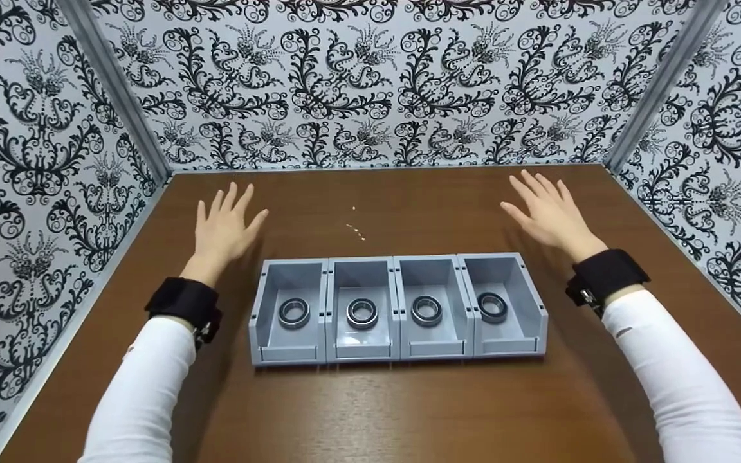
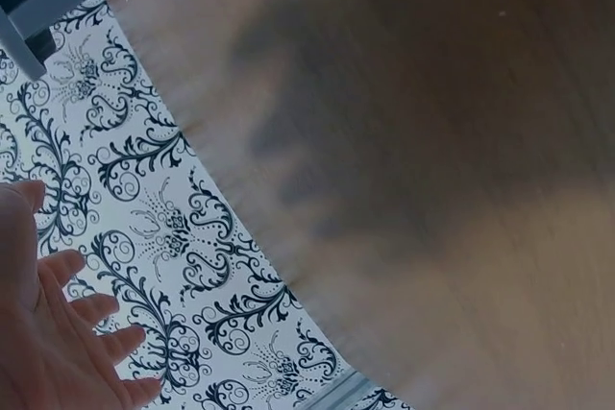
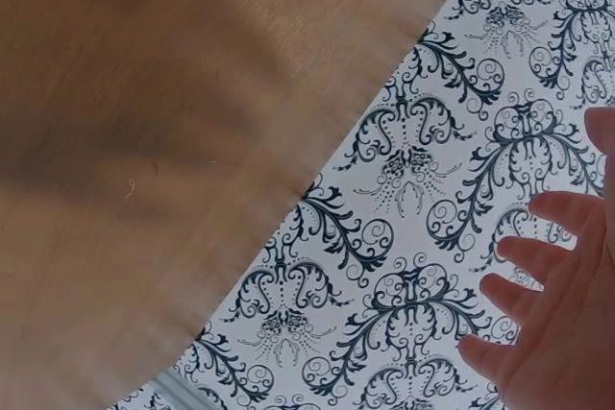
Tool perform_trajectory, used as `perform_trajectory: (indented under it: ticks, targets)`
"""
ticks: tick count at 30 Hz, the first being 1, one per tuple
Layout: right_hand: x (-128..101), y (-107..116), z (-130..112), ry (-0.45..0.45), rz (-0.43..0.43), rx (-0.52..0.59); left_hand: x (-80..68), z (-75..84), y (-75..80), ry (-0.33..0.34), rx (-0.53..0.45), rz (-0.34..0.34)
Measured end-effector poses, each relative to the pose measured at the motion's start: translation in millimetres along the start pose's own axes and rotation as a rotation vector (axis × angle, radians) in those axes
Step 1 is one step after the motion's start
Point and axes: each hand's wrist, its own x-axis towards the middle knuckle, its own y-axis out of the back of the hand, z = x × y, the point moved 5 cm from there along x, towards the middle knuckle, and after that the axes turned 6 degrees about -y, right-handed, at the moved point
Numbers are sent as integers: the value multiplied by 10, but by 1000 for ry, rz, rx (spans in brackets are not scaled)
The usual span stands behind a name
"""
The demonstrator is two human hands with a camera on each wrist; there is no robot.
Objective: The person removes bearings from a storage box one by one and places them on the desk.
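Four grey open bins [image 1: 397,307] stand joined in a row on the brown table [image 1: 370,411]. One steel bearing ring lies in each: far left [image 1: 294,313], second [image 1: 362,313], third [image 1: 426,310], far right [image 1: 493,307]. My left hand [image 1: 226,228] hovers with fingers spread, behind and left of the bins, holding nothing. My right hand [image 1: 549,212] hovers the same way behind and right of them. The left wrist view shows straight fingers [image 2: 67,333] over patterned wall; the right wrist view shows spread fingers [image 3: 548,314] too.
Black-and-white patterned walls [image 1: 370,83] enclose the table on the left, back and right, with grey metal posts [image 1: 113,83] in the corners. A few small pale specks [image 1: 356,228] lie on the wood behind the bins.
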Motion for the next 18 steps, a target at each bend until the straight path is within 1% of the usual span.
perform_trajectory:
  ticks: [6, 13, 18]
  targets:
    - [-121, 5, -13, 26, 13, -9, -78, 20, -3, -17, 5, -2]
    - [-268, -6, -14, 29, -16, -13, -173, 78, -8, -36, -27, -5]
    - [-387, -29, -11, 47, -27, -3, -241, 120, -24, -38, -38, -24]
